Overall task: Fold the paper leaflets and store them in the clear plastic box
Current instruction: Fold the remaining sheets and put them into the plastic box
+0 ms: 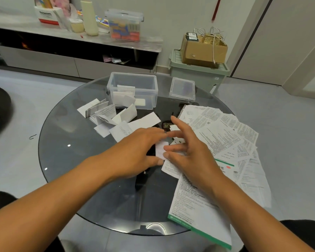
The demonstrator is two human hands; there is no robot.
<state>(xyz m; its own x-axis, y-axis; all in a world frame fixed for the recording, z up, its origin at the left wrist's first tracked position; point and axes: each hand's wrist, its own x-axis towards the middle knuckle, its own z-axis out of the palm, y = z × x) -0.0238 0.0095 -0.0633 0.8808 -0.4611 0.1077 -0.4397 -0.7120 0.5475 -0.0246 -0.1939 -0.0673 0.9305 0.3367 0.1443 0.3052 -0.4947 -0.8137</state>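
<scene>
Beside the clear plastic box (133, 91), which holds few folded leaflets, both hands (141, 150) (191, 153), fingers loosely spread, press a small half-folded leaflet (161, 149) flat; a loose folded pile (113, 119) and many unfolded sheets (224, 135) remain outside.

Dense printed text covers the unfolded leaflets (224, 135) fanned across a glass table (65, 148), too small to read, while one green-trimmed sheet (225, 167) shows a large character, possibly "书", and a white-and-red box (46, 16) on a shelf (16, 24) carries a blurred brand name.
</scene>
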